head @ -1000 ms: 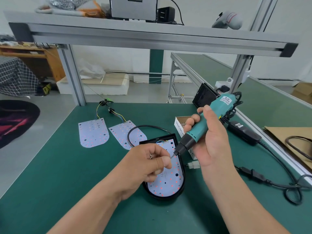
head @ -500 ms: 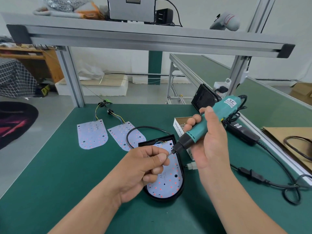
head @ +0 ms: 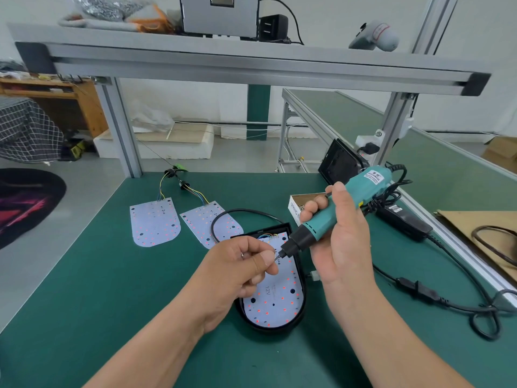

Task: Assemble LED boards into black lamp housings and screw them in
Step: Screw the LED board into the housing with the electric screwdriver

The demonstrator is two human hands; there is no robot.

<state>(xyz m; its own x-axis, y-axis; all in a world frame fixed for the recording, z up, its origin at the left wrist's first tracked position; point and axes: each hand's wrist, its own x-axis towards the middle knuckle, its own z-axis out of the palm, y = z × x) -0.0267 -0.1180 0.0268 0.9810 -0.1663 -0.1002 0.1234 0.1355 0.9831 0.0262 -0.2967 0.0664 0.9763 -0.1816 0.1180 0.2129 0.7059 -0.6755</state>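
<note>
Teal screwdriver (head: 333,217), gripped by the right hand (head: 341,247), meets a probable screw pinched in the left hand (head: 237,270), above the LED board (head: 279,301) inside the black housing (head: 303,310). Next: seat it squarely

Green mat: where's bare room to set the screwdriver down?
Free: near-left mat, between the two loose LED boards and the left forearm; also the near strip in front of the housing. Crowded: right side, with screw box, adapter, cables.
</note>
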